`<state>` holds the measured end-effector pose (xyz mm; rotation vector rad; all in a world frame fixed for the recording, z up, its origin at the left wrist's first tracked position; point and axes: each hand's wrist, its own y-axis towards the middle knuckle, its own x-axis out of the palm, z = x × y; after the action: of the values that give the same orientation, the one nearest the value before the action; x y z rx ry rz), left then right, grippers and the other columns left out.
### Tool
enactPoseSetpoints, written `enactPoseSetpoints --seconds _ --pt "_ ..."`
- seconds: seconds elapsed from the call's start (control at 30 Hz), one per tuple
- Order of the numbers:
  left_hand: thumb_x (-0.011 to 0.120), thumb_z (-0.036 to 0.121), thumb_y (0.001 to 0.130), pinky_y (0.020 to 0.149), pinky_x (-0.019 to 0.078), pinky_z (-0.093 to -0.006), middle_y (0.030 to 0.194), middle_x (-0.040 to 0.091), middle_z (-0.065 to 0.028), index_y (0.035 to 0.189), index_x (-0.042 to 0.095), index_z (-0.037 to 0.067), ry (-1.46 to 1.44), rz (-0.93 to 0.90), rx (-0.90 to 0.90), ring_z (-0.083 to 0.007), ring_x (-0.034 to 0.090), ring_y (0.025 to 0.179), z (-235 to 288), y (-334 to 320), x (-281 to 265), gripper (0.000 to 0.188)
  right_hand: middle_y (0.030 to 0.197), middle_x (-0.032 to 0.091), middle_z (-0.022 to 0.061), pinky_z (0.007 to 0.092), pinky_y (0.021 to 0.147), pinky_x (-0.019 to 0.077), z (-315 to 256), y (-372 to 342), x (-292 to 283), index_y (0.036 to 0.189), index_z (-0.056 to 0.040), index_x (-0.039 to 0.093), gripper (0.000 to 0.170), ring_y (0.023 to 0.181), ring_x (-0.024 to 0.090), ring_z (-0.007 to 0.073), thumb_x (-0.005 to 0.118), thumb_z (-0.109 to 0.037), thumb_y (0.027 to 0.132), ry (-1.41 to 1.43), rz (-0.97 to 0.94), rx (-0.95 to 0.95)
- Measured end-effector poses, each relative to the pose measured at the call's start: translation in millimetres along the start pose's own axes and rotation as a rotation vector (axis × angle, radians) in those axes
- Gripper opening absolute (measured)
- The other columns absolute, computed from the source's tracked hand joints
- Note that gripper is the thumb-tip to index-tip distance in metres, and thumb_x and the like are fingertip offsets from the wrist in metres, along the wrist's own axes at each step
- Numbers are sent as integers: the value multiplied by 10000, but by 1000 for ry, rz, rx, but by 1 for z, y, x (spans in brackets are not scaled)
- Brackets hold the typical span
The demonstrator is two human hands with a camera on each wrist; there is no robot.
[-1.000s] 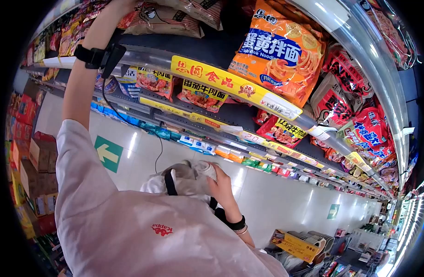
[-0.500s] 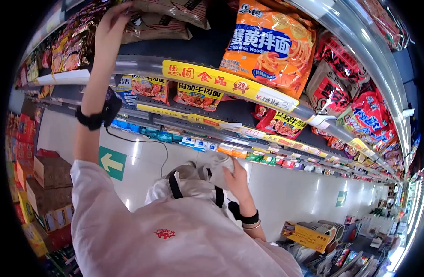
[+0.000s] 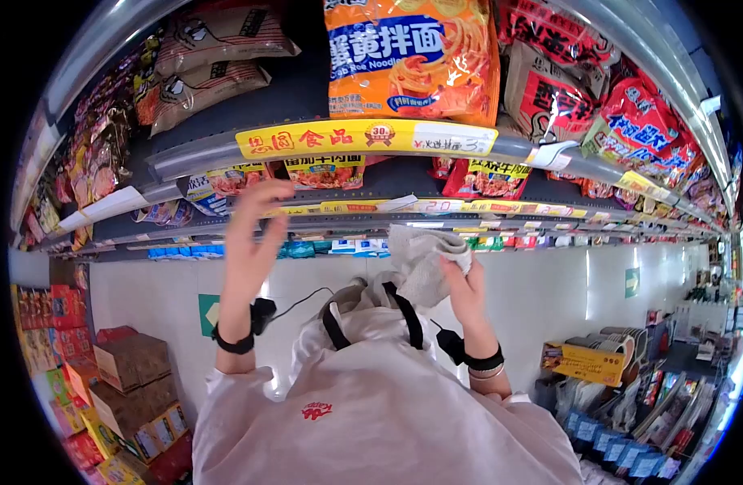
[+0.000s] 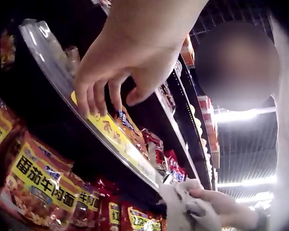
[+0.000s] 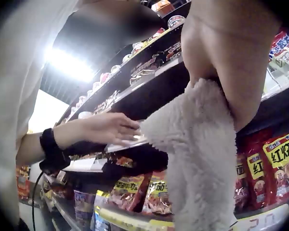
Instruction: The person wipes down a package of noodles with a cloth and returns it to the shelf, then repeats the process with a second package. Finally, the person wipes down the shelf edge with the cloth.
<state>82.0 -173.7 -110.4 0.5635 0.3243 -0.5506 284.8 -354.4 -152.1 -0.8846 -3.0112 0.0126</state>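
**Hold Snug, Go Gently**

My right hand [image 3: 471, 301] grips the pale, fluffy cloth [image 3: 418, 260] in front of the shelf [image 3: 295, 95], and part hangs loose. I think a snug hold, with the loose part bunched up, works best. My left hand [image 3: 252, 246] holds nothing; its fingers are apart and a bit bent. The yellow strip [image 3: 327, 137] is just past it, on the shelf's edge. Farther back sits 1 big orange noodle bag [image 3: 448, 77]. I should go gently there, since it could tip.

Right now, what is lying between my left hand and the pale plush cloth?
Nothing: the head view shows open air between the left hand and the pale plush cloth, with lower-shelf packs and floor behind.
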Motion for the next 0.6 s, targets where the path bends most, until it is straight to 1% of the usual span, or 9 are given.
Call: enactPoseSetpoints --seconds 0.03,0.1,0.23,0.27,0.3,0.43,0.5,0.53,0.6 --pt "505 43 754 770 388 -273 1000 521 -86 962 502 25 48 -126 -25 -181 486 940 3 -3 8 209 882 536 30 204 723 368 1 0 -1 1019 23 484 258 806 461 77 463 -84 785 7 11 9" --pt "531 72 748 761 398 -278 1019 520 -87 1014 495 34 -55 -264 -124 -187 491 940 -1 -12 29 272 938 532 30 217 746 369 3 2 -4 1027 17 484 262 853 470 88 460 -89 788 322 7 113" --pt "547 101 749 770 402 -288 1043 511 -115 1062 471 14 -196 -391 -118 -214 492 945 -6 -31 67 333 986 534 58 263 786 393 -2 13 -5 1067 -4 458 291 916 504 140 466 -115 798 638 -80 278" --pt "551 102 751 773 400 -288 1046 506 -126 1082 452 1 -256 -409 -162 -207 485 952 -6 -38 76 359 1062 496 85 314 821 404 2 16 -6 1120 -19 400 330 986 481 179 445 -106 806 669 -116 308" --pt "554 104 754 776 399 -288 1049 502 -137 1102 434 -12 -316 -426 -208 -200 479 960 -3 -42 83 386 1062 496 85 314 821 404 4 18 -4 1120 -19 400 330 986 481 179 445 -106 806 676 -117 308" --pt "538 73 766 759 402 -261 1006 513 -114 1112 409 -34 -439 -361 -288 -148 481 920 9 -45 107 384 1070 490 80 298 810 406 11 23 6 1133 -17 393 339 981 484 170 446 -146 823 728 -97 334" --pt "522 45 773 713 400 -214 936 525 -55 1118 404 -17 -625 -224 -510 -87 482 839 2 -45 118 370 1072 489 75 284 800 406 15 27 4 1138 -14 392 342 975 487 164 446 -156 831 775 -90 340" --pt "511 38 783 622 383 -168 822 523 -4 1039 455 -15 -652 -182 -554 -40 465 719 5 -40 120 267 1077 484 70 281 804 401 18 30 1 1144 -16 384 354 974 485 159 446 -173 833 802 -105 374" --pt "514 41 782 577 356 -162 768 505 12 981 473 -12 -585 -181 -553 -28 435 678 2 -37 120 209 1081 480 65 278 807 396 22 34 -3 1151 -18 376 366 973 483 155 447 -190 836 836 -120 412"
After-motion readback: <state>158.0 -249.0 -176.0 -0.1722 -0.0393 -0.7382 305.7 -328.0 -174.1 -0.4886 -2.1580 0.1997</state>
